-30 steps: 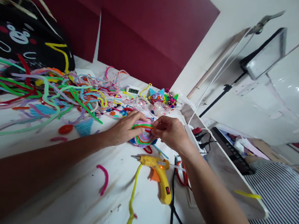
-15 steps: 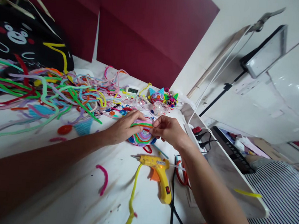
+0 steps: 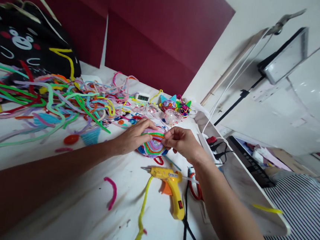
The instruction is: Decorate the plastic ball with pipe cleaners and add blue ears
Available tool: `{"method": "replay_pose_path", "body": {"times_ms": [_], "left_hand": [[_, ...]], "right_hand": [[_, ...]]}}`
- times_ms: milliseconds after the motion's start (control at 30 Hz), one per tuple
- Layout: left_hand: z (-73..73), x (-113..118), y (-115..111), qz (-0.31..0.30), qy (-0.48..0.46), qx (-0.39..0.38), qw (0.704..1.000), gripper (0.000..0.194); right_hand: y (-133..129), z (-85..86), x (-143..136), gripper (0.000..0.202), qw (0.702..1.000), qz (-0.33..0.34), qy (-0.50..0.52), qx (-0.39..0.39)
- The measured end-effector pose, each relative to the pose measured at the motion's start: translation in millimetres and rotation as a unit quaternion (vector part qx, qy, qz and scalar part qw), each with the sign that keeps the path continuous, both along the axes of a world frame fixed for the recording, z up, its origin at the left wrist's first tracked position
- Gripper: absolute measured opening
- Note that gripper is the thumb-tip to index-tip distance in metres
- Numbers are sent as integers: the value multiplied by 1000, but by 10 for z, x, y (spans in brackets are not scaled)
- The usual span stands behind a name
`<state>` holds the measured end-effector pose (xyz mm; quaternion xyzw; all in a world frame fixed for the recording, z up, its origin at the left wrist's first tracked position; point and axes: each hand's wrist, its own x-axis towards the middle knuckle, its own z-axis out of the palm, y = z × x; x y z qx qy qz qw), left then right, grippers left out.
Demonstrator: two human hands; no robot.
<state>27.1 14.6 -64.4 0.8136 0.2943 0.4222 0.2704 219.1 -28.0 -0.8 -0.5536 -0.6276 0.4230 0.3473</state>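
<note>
A round, striped piece of coiled pipe cleaners [image 3: 153, 148], in pink, green, orange and lilac with blue at the edges, is between my two hands over the white table. My left hand [image 3: 134, 134] grips its left side, the thumb lying across the face. At its upper right edge, my right hand [image 3: 182, 142] is closed in a pinch on the pipe-cleaner strands; the fingertips partly hide what lies between them. Just below, a red pipe-cleaner loop [image 3: 159, 160] sticks out. Nearer to me lies a yellow glue gun [image 3: 172, 184], its nozzle pointing left.
A tangle of pipe cleaners [image 3: 75, 97] spreads across the left. Behind my hands stand a small digital clock [image 3: 142, 97] and two pipe-cleaner animal faces [image 3: 175, 105]. Red-handled scissors [image 3: 196, 188], black cables [image 3: 186, 212] and a power strip [image 3: 212, 149] lie to the right.
Both hands keep their hold on the striped piece, with only a slight shift of the right fingers. The whole view has moved a little.
</note>
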Motion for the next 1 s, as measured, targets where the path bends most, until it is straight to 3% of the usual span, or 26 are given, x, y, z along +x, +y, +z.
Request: {"method": "replay_pose_path", "body": {"times_ms": [767,1000], "left_hand": [[5,-15,-10,4,5,-4,1000,27],[28,-55,-9,-23,-1,-27,999,28]], "right_hand": [[-113,46,37,10,999,4,36,-12],[-264,14,173,7,998,-9,-18,56]]}}
